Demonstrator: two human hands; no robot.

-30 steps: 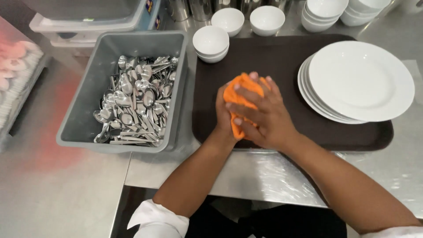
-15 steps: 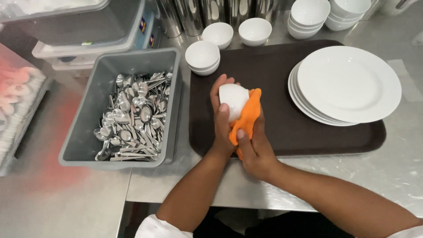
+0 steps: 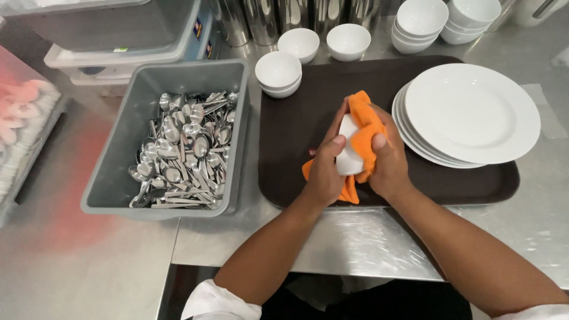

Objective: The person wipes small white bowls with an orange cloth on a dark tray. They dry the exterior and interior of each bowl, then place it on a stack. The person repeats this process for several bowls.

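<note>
My left hand [image 3: 325, 172] grips a small white bowl [image 3: 348, 155] held on edge above the dark brown tray [image 3: 302, 124]. My right hand [image 3: 388, 163] presses an orange cloth [image 3: 363, 118] against the bowl's far side, and part of the cloth hangs below both hands. Most of the bowl is hidden by my fingers and the cloth. A stack of white plates [image 3: 471, 112] lies on the tray just right of my hands.
A grey bin [image 3: 112, 160] full of metal spoons [image 3: 184, 148] stands left of the tray. Two stacked white bowls [image 3: 278, 72] sit on the tray's far left corner, with more bowls [image 3: 348, 40] and steel containers [image 3: 278, 15] behind. Plastic tubs [image 3: 118, 35] sit at back left.
The bowl, first hidden under the cloth, has come into view and turned in my hands. The cloth has shifted from over the top to the bowl's right side.
</note>
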